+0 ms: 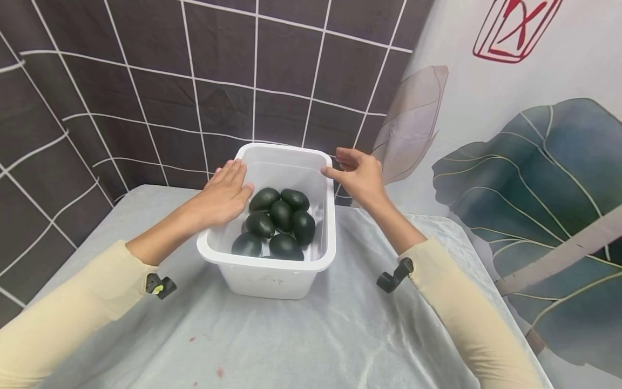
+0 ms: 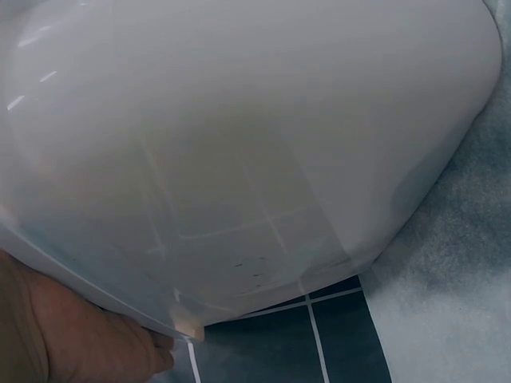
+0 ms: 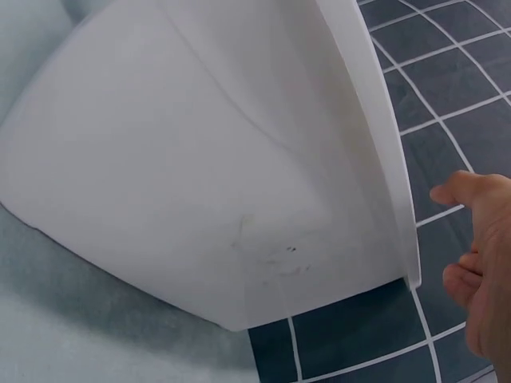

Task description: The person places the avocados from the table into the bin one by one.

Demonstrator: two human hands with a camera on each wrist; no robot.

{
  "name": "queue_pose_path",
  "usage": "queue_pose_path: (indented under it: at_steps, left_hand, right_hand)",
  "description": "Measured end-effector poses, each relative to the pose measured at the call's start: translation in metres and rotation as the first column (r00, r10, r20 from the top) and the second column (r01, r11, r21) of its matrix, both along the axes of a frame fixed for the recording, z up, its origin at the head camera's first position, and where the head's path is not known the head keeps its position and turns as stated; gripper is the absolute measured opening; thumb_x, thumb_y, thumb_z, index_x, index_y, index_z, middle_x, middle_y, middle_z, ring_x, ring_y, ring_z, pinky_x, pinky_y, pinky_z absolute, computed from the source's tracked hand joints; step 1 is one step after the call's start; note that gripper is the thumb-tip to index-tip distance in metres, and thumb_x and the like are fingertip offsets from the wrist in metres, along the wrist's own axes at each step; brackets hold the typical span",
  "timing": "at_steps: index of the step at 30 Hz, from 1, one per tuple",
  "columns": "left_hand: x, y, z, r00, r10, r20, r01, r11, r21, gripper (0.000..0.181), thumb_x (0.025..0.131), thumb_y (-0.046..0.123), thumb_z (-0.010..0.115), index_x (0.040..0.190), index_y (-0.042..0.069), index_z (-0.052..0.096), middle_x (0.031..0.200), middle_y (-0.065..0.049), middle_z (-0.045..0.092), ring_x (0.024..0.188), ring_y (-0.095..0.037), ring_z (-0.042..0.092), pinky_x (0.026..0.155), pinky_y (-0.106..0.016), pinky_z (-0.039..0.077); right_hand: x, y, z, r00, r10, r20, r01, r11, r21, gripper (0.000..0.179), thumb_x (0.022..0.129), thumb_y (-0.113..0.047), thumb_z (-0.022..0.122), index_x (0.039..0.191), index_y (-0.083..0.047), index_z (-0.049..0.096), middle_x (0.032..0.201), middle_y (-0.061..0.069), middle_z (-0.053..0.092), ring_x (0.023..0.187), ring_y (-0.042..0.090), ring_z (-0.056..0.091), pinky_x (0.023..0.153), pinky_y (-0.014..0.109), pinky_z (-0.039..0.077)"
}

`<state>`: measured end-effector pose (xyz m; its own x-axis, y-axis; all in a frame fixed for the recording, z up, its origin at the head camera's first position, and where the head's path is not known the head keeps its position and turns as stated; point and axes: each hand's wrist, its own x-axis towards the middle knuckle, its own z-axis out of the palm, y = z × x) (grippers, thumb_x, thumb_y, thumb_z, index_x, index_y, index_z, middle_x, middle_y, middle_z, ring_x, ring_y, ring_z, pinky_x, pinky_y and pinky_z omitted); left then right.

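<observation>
A white plastic tub [image 1: 269,281] holds several dark green avocados [image 1: 281,216], heaped on its bottom. My left hand [image 1: 224,195] lies along the tub's left rim with its fingers extended; in the left wrist view that hand [image 2: 92,339] shows at the lower left, right at the rim. Beside the far right corner is my right hand [image 1: 363,179], its thumb toward the rim and its fingers loosely bent. The right wrist view has this hand [image 3: 483,255] a small gap away from the tub's edge [image 3: 391,175], with nothing in its grasp.
The tub stands on a table with a pale grey-blue cloth [image 1: 272,346]. A dark sheet with a white grid [image 1: 218,70] hangs close behind it. To the right hangs a white sheet with a large leaf print [image 1: 534,189]. Black wrist cameras [image 1: 394,275] sit below the sleeves.
</observation>
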<state>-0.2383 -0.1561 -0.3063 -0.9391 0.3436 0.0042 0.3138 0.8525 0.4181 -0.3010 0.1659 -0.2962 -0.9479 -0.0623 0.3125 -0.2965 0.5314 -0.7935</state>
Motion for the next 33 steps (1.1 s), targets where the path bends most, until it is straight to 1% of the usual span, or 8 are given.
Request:
queue_pose_path:
  at_steps: [4, 7, 16, 21, 25, 29, 31, 33]
  left_hand:
    - [0.000, 0.000, 0.000, 1.000, -0.002, 0.006, 0.002, 1.000, 0.007, 0.075, 0.121, 0.035, 0.022, 0.174, -0.015, 0.006, 0.186, -0.033, -0.005, 0.177, -0.051, -0.007, 0.145, -0.063, -0.005]
    - [-0.001, 0.000, -0.001, 1.000, 0.001, 0.011, -0.001, 1.000, 0.019, 0.075, 0.121, 0.036, 0.021, 0.175, -0.014, 0.006, 0.186, -0.033, -0.006, 0.177, -0.051, -0.007, 0.145, -0.063, -0.005]
    - [-0.003, -0.006, 0.001, 0.999, 0.036, 0.022, -0.039, 0.990, 0.133, 0.075, 0.121, 0.038, 0.027, 0.178, -0.008, 0.008, 0.189, -0.029, 0.001, 0.178, -0.046, -0.004, 0.146, -0.060, 0.000]
    - [-0.002, -0.009, 0.001, 0.998, 0.067, 0.019, -0.069, 0.981, 0.181, 0.075, 0.121, 0.039, 0.030, 0.179, -0.004, 0.011, 0.190, -0.025, 0.006, 0.179, -0.044, 0.000, 0.146, -0.060, 0.004]
    - [-0.001, -0.009, 0.002, 0.995, 0.100, 0.014, -0.101, 0.970, 0.221, 0.075, 0.121, 0.041, 0.033, 0.181, 0.001, 0.014, 0.191, -0.022, 0.011, 0.179, -0.043, 0.006, 0.145, -0.062, 0.009]
    - [-0.002, -0.010, 0.004, 0.992, 0.128, 0.013, -0.127, 0.957, 0.262, 0.076, 0.120, 0.047, 0.036, 0.181, 0.005, 0.019, 0.189, -0.022, 0.018, 0.177, -0.044, 0.017, 0.143, -0.066, 0.018]
    - [-0.002, -0.013, 0.004, 0.990, 0.138, 0.018, -0.138, 0.952, 0.274, 0.077, 0.120, 0.051, 0.036, 0.181, 0.007, 0.020, 0.188, -0.023, 0.021, 0.175, -0.046, 0.022, 0.142, -0.068, 0.021]
    - [-0.003, -0.020, 0.005, 0.989, 0.149, 0.021, -0.149, 0.949, 0.277, 0.080, 0.119, 0.055, 0.035, 0.182, 0.008, 0.019, 0.187, -0.024, 0.022, 0.174, -0.048, 0.024, 0.140, -0.070, 0.022]
  right_hand:
    - [-0.001, 0.007, -0.003, 1.000, 0.008, 0.011, -0.007, 1.000, -0.017, 0.071, 0.093, -0.029, 0.093, 0.152, 0.001, 0.068, 0.150, 0.021, 0.075, 0.140, 0.042, 0.073, 0.119, 0.047, 0.061]
    - [0.001, 0.011, -0.004, 1.000, 0.004, 0.011, -0.004, 1.000, -0.017, 0.071, 0.093, -0.030, 0.092, 0.152, 0.000, 0.068, 0.150, 0.021, 0.075, 0.139, 0.042, 0.074, 0.118, 0.047, 0.061]
    - [0.003, 0.026, -0.013, 0.999, -0.035, -0.017, 0.035, 0.999, -0.011, 0.067, 0.095, -0.030, 0.090, 0.152, -0.001, 0.069, 0.148, 0.022, 0.075, 0.135, 0.039, 0.076, 0.118, 0.046, 0.061]
    - [0.004, 0.036, -0.018, 0.999, -0.044, -0.024, 0.045, 0.999, 0.004, 0.070, 0.095, -0.032, 0.090, 0.153, -0.001, 0.068, 0.150, 0.022, 0.074, 0.139, 0.040, 0.073, 0.120, 0.048, 0.059]
    - [0.006, 0.047, -0.023, 0.998, -0.056, -0.010, 0.056, 0.998, 0.009, 0.071, 0.096, -0.034, 0.090, 0.155, -0.004, 0.067, 0.153, 0.021, 0.072, 0.141, 0.042, 0.072, 0.120, 0.050, 0.059]
    - [0.012, 0.059, -0.028, 0.995, -0.099, 0.021, 0.098, 0.994, 0.041, 0.074, 0.097, -0.041, 0.088, 0.160, -0.011, 0.064, 0.160, 0.018, 0.068, 0.140, 0.044, 0.072, 0.118, 0.054, 0.061]
    - [0.016, 0.065, -0.031, 0.992, -0.119, 0.039, 0.116, 0.991, 0.066, 0.076, 0.098, -0.046, 0.086, 0.163, -0.014, 0.062, 0.165, 0.016, 0.064, 0.144, 0.044, 0.069, 0.119, 0.055, 0.059]
    - [0.021, 0.071, -0.034, 0.990, -0.130, 0.058, 0.124, 0.987, 0.099, 0.081, 0.099, -0.052, 0.083, 0.167, -0.017, 0.057, 0.172, 0.013, 0.057, 0.153, 0.042, 0.063, 0.124, 0.055, 0.055]
